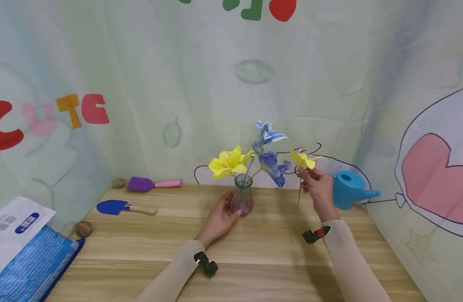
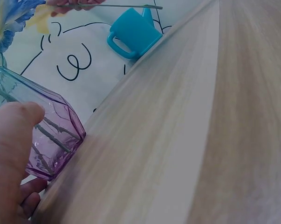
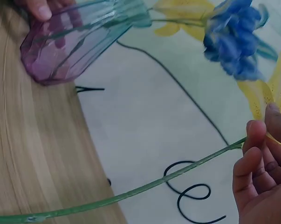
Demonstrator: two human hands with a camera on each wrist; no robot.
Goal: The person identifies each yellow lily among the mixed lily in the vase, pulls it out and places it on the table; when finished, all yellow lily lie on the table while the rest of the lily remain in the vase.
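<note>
My left hand (image 1: 219, 220) grips a faceted glass vase (image 1: 242, 201), thumb along its near side, with the vase standing on the table. The glass goes from teal at the neck to purple at the base, and stems show inside it in the left wrist view. Yellow lilies (image 1: 227, 162) and blue flowers (image 1: 274, 164) rise from it, leaning apart. To its right, my right hand (image 1: 319, 188) pinches a single yellow lily (image 1: 304, 160) just under the bloom. This lily's long green stem (image 3: 145, 187) hangs down outside the vase.
A blue watering can (image 1: 346, 191) stands just right of my right hand. On the left lie a purple shovel (image 1: 141, 184), a blue trowel (image 1: 114, 207), a brown round object (image 1: 84, 228) and a blue-and-white packet (image 1: 31, 260). Printed curtains enclose the wooden table (image 1: 254, 268).
</note>
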